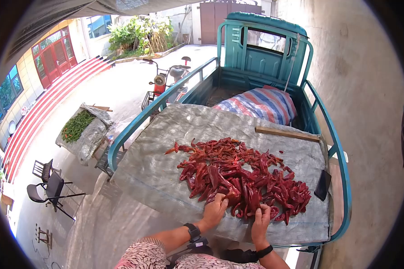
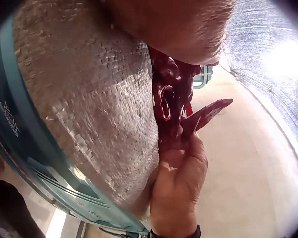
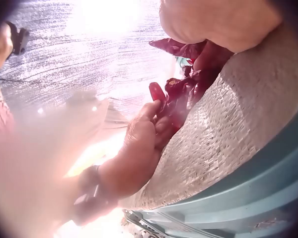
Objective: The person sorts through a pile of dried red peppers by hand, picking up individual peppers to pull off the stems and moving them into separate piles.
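Note:
A heap of dried red peppers point(image 1: 238, 172) lies on a grey woven sheet point(image 1: 148, 148) over the cart bed. At the heap's near edge, my left hand point(image 1: 214, 210) pinches a red pepper point(image 3: 157, 92) between thumb and fingers, as the right wrist view shows. Just to its right, my right hand point(image 1: 260, 224) holds another pepper point(image 2: 208, 113) that sticks out past the fingertips in the left wrist view. Both hands are close together with peppers between them. Each wrist view hides part of its own hand's fingertips.
A phone point(image 1: 322, 184) lies right of the heap, a wooden strip point(image 1: 287, 133) behind it. Teal rails point(image 1: 341, 179) edge the cart; a striped bag point(image 1: 265, 105) sits farther back. Left stand chairs point(image 1: 54, 186) and a table of green peppers point(image 1: 78, 126).

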The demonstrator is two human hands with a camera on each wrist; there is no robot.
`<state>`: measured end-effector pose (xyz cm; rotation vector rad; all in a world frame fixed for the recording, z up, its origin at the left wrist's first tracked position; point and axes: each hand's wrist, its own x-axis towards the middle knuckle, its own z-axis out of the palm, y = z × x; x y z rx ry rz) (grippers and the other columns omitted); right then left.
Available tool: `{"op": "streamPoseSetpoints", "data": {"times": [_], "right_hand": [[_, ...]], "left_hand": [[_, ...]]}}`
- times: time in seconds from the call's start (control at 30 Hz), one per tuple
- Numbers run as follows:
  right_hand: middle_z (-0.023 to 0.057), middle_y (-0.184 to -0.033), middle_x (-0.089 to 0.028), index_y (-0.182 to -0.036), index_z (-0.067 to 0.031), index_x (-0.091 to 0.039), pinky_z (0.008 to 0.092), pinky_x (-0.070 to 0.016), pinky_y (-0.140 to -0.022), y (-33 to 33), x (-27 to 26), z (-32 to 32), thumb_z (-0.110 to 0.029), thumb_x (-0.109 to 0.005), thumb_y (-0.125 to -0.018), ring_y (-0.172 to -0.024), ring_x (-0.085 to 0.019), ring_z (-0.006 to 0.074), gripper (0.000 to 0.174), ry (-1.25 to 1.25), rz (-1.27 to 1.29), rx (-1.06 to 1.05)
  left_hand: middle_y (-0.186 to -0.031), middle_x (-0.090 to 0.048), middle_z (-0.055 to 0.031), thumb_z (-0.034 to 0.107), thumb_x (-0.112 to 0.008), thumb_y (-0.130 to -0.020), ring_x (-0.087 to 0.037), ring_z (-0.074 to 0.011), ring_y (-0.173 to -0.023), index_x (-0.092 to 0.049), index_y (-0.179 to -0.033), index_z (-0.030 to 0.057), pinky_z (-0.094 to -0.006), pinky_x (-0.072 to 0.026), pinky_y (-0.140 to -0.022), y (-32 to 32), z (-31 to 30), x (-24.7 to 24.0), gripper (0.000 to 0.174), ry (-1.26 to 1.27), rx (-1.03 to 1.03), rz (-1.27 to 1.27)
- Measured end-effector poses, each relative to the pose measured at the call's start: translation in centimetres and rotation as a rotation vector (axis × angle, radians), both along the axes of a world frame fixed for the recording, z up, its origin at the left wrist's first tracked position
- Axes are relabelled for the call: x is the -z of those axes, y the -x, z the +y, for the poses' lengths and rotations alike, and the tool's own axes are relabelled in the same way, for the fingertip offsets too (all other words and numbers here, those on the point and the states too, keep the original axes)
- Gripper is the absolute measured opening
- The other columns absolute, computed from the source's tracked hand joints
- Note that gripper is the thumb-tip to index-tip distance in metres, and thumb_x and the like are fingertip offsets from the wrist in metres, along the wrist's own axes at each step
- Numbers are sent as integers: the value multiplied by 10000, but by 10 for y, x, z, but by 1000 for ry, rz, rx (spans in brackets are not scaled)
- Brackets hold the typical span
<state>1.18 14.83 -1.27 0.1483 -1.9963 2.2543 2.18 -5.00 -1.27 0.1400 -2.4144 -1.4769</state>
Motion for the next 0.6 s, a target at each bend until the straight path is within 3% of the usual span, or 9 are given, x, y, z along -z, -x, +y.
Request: {"op": "streamPoseSetpoints", "data": {"times": [0.17,0.3,0.4,0.43,0.47,0.53,0.6], "right_hand": [[23,-929,-603,-1113,-35,-526,256,-500,-762,6,-13,10,-106,-515,-1040,-777,-616,112,102,73,-56,-64],[-3,-932,-609,-1139,-53,-580,211,-468,-683,20,-41,17,-63,-563,-1013,-754,-569,59,127,-27,36,-114],[6,-979,-635,-1133,-43,-588,224,-508,-736,31,-62,19,-70,-567,-1017,-791,-612,68,121,-136,-14,-124],[-18,-925,-623,-1121,-49,-607,208,-471,-690,34,-64,17,-78,-595,-1005,-765,-577,46,120,-101,-16,-123],[-42,-870,-610,-1109,-55,-626,192,-435,-645,36,-64,15,-87,-622,-993,-740,-541,23,120,-69,-20,-107],[-23,-901,-637,-1133,-41,-627,202,-476,-686,35,-65,12,-71,-649,-973,-790,-604,49,164,-110,-42,-65],[2,-958,-669,-1134,-46,-618,220,-501,-685,30,-67,9,-92,-664,-969,-783,-629,64,177,-135,-51,-129]], "left_hand": [[-809,-669,-158,299,-575,-1012,-680,-347,-788,-568,-1111,79,-420,-495,-673,2,-11,-10,241,-123,203,-85],[-804,-669,-147,250,-618,-981,-679,-352,-747,-581,-1120,71,-444,-514,-646,4,-15,-73,230,175,180,129],[-737,-608,-83,231,-657,-951,-627,-263,-640,-536,-1259,74,-394,-495,-602,36,-22,-77,366,166,12,130],[-720,-591,-76,218,-671,-944,-620,-252,-632,-503,-1348,90,-390,-493,-599,45,-22,-74,456,181,-5,102],[-709,-575,-66,193,-689,-928,-610,-242,-624,-424,-1435,110,-387,-491,-596,47,-19,-79,578,161,27,60],[-678,-532,-44,138,-733,-885,-584,-216,-610,-240,-1585,144,-366,-489,-602,46,-17,-81,857,230,160,75],[-812,-572,-63,174,-755,-862,-631,-253,-690,-336,-1547,207,-388,-525,-638,41,-8,-85,804,433,267,137]]}}
